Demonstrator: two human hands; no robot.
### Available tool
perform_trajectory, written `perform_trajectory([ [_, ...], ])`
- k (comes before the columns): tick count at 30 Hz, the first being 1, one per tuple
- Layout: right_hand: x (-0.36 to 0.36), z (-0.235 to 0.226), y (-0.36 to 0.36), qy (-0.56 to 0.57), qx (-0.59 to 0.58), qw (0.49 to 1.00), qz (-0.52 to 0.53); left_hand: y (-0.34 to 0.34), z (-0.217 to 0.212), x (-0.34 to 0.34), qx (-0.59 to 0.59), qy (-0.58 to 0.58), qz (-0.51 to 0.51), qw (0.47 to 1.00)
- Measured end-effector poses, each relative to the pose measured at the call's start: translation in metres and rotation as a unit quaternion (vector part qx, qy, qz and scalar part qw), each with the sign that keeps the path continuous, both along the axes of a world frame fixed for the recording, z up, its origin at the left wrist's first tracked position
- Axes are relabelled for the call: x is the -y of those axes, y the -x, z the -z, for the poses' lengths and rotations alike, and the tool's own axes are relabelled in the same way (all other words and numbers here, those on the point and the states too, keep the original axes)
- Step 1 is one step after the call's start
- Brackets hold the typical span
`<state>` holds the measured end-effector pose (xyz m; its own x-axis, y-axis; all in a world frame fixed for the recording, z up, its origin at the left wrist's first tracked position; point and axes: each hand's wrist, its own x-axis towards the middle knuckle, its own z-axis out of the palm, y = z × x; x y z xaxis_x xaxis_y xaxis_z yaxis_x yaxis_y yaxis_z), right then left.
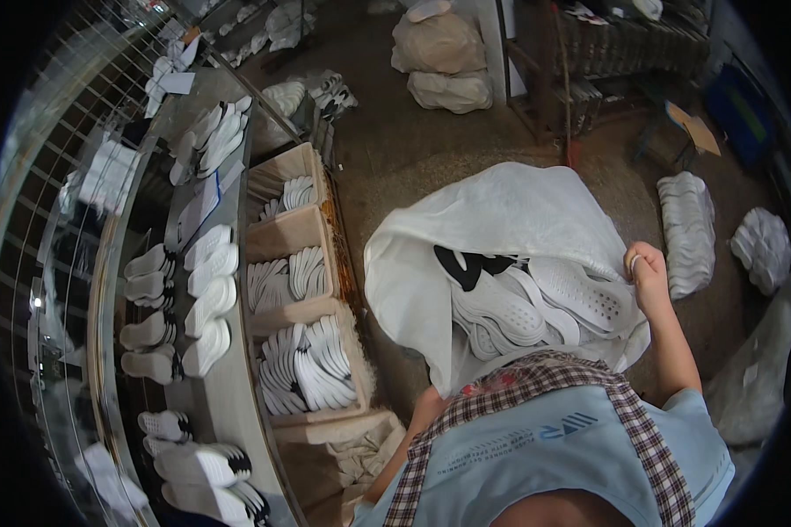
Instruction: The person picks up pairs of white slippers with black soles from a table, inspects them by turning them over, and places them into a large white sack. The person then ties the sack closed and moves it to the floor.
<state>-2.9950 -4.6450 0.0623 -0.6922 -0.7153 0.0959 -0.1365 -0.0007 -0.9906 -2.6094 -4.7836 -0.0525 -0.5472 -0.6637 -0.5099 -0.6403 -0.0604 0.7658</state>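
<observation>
In the head view, the right hand grips the rim of a big white sack full of white shoe soles on the floor, the left hand hidden behind the apron (grip unknowable), likely mid-opening, with sole-filled wooden bins and the desk crowding the left.

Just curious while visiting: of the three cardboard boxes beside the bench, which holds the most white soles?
The nearest box, closest to the person; it is crowded with soles, while the middle box and far box hold fewer.

Right hand raised with grip closed; left hand hidden.
</observation>
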Motion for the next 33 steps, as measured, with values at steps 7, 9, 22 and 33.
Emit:
perform_trajectory([
  [7, 0.262, 0.017, 0.083, -0.04, -0.029, 0.999, -0.023, 0.091, 0.032, 0.235, -0.03, -0.007, -0.004, 1.0],
  [9, 0.317, 0.006, 0.114, -0.05, -0.03, 0.998, -0.026, 0.119, 0.031, 0.302, -0.03, -0.019, 0.015, 0.999],
  [22, 0.734, 0.013, 0.312, 0.002, 0.001, 0.998, -0.065, 0.296, 0.058, 0.698, 0.171, 0.156, 0.171, 0.958],
  [33, 1.113, -0.037, 0.392, -0.02, -0.056, 0.971, -0.231, 0.398, 0.031, 1.007, 0.002, 0.04, -0.037, 0.999],
])
